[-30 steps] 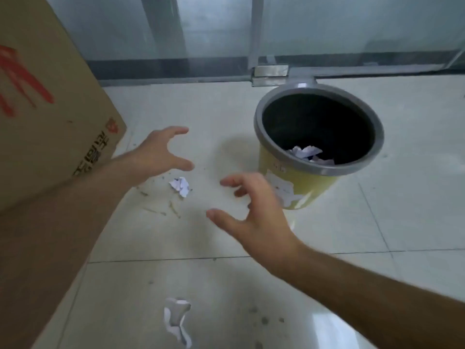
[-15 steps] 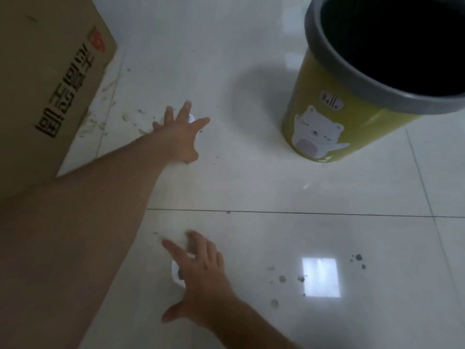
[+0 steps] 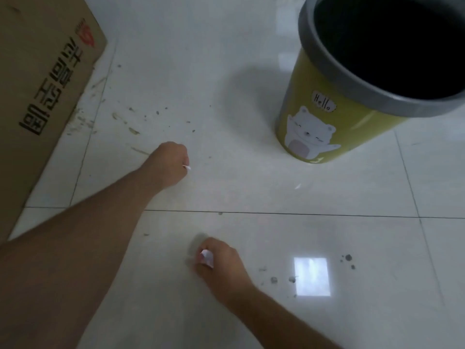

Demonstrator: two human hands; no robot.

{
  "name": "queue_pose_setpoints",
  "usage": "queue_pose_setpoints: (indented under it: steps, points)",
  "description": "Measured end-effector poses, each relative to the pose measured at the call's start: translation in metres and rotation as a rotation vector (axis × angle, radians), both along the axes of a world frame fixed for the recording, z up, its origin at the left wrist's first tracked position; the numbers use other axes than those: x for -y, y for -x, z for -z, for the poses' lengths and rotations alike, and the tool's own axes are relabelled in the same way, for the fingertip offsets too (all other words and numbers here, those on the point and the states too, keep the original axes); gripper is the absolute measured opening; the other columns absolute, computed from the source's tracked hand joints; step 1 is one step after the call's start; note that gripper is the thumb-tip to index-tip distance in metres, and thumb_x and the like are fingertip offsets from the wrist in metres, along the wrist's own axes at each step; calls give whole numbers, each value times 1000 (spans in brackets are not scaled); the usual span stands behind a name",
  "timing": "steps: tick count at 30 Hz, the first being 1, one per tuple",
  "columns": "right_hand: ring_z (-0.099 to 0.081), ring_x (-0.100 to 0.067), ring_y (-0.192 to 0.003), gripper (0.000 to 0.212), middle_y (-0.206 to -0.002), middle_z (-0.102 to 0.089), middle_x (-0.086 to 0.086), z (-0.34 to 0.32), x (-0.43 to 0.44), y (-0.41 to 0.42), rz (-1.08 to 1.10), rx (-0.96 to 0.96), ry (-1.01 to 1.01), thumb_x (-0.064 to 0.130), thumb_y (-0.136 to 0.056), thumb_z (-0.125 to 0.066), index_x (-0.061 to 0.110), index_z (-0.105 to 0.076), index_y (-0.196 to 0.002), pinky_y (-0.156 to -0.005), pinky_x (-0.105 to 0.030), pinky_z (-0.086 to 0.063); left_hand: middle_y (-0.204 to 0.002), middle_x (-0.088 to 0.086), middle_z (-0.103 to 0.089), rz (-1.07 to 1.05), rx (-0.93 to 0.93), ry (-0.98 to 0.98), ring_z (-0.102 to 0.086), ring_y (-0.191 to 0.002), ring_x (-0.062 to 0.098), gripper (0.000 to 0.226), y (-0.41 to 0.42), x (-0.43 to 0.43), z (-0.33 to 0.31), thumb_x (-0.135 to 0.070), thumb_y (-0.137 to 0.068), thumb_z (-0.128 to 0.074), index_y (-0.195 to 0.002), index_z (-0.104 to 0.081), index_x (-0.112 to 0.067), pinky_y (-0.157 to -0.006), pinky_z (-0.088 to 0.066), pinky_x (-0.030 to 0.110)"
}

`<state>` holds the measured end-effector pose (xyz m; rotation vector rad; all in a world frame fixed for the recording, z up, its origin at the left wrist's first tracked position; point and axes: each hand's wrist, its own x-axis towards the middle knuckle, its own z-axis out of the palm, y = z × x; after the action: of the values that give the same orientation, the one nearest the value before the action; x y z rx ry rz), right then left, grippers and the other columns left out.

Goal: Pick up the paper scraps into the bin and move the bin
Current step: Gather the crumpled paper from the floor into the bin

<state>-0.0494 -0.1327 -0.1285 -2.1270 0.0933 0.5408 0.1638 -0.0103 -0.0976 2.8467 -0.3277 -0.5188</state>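
Note:
The yellow-green bin [image 3: 324,127] with a grey rim and a white bear picture stands at the upper right, its inside dark. My left hand [image 3: 171,163] is a fist on the floor left of the bin, and a sliver of white paper scrap [image 3: 187,167] pokes out of it. Nearer to me, my right hand [image 3: 221,263] is also closed low over the tile, holding a crumpled white paper scrap [image 3: 206,255] that shows between the fingers. A tiny white fleck [image 3: 298,185] lies on the floor below the bin.
A large cardboard box [image 3: 42,91] with printed characters fills the left side. Dirt specks and smears mark the white tiles [image 3: 251,185] near the box and at the lower right. A bright light reflection [image 3: 312,276] sits on the tile right of my right hand.
Both hands went from spread fingers over the scraps to closed fists with the scraps inside. The view has tilted down and come closer to the floor.

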Motion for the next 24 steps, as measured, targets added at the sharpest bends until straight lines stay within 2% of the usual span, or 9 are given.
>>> queue_pose_setpoints:
  steps: [3,6,8,10,12,15,18,22,24]
  points:
    - [-56,2,-65,23,-70,-60,7,-26,32,-16,228,-47,-91,15,-80,-69,30,-55,-69,-57,-9,-40,-81,9,-71,-204,-15,279,-65,-74,24,4,12,5,-18,-5,-80,-72,-84,-74,-6,-66,-44,24]
    - [-55,-1,-65,11,-74,-65,3,-68,64,-39,299,5,-129,18,-79,-74,19,-63,-77,-58,-12,-42,-65,1,-65,-285,-65,503,-63,-51,12,15,13,25,-54,-2,-79,-73,-74,-68,-15,-51,-48,19]
    - [-53,-1,-63,13,-71,-63,6,-104,83,-58,330,119,-139,18,-78,-76,16,-64,-80,-57,-13,-41,-62,3,-64,-265,-23,619,-61,-44,6,22,6,44,-90,-1,-78,-73,-68,-66,-19,-49,-48,17]
    - [-52,-2,-62,13,-70,-59,10,-147,98,-76,343,235,-117,19,-79,-77,18,-63,-81,-57,-15,-39,-67,9,-66,-223,38,728,-60,-49,10,24,-2,67,-133,-1,-77,-74,-65,-66,-21,-56,-53,22]
    - [-52,-4,-66,15,-75,-57,11,-192,112,-88,331,336,-92,20,-81,-76,20,-62,-84,-60,-19,-41,-79,12,-69,-165,90,808,-60,-59,14,17,-5,94,-179,-2,-79,-74,-72,-68,-16,-55,-55,23]
    - [-56,-4,-74,17,-82,-60,10,-253,140,-100,361,529,-48,22,-82,-75,19,-60,-89,-65,-15,-47,-92,8,-70,-92,162,880,-60,-71,15,9,-7,138,-239,-6,-83,-73,-82,-69,-13,-60,-55,25]
    - [-61,-9,-85,20,-91,-63,6,-293,183,-116,497,670,51,26,-83,-73,17,-61,-96,-77,-26,-56,-100,11,-74,-29,176,986,-62,-80,17,21,-7,182,-275,-8,-81,-74,-71,-64,-24,-63,-53,29]
    - [-57,-7,-84,32,-87,-54,11,-301,242,-143,663,618,166,33,-83,-71,18,-59,-109,-79,-29,-52,-96,6,-71,-8,100,947,-62,-79,15,19,-7,232,-282,-9,-79,-77,-75,-66,-23,-66,-56,31]
    - [-59,-18,-105,59,-107,-60,4,-293,262,-155,647,480,182,42,-78,-75,17,-53,-127,-88,-32,-50,-111,8,-69,23,6,842,-68,-85,20,28,-6,245,-274,-5,-76,-78,-98,-71,-20,-74,-63,34]
